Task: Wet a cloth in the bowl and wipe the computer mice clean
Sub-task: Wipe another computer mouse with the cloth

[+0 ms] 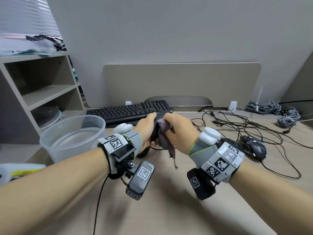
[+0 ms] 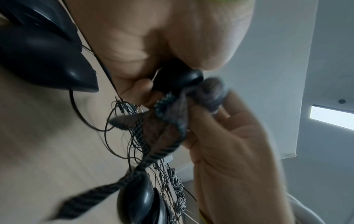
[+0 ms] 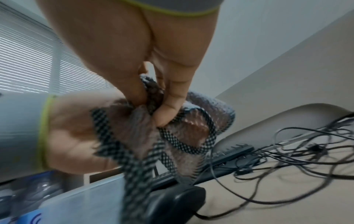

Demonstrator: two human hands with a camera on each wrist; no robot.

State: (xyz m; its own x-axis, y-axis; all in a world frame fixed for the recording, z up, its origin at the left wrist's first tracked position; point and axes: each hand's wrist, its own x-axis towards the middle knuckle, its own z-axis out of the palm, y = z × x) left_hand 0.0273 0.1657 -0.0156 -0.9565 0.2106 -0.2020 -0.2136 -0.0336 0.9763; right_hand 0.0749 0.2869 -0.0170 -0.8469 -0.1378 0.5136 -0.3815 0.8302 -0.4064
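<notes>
My left hand (image 1: 147,129) grips a black wired mouse (image 1: 155,134) lifted off the desk; its rounded end (image 2: 179,78) shows between thumb and fingers. My right hand (image 1: 179,131) pinches a bunched brown-purple cloth (image 1: 165,139) with a checked edge (image 3: 188,131) and presses it against that mouse. One corner of the cloth hangs down toward the desk. A translucent plastic bowl (image 1: 49,150) stands to the left of my hands. A second black mouse (image 1: 254,146) lies on the desk at the right. Another mouse (image 3: 176,203) rests on the desk below my hands.
A black keyboard (image 1: 127,111) lies behind the hands, in front of a beige divider (image 1: 183,82). Tangled black cables (image 1: 245,126) and grey cable bundles (image 1: 274,111) spread over the right of the desk. A shelf unit (image 1: 42,85) stands at the left.
</notes>
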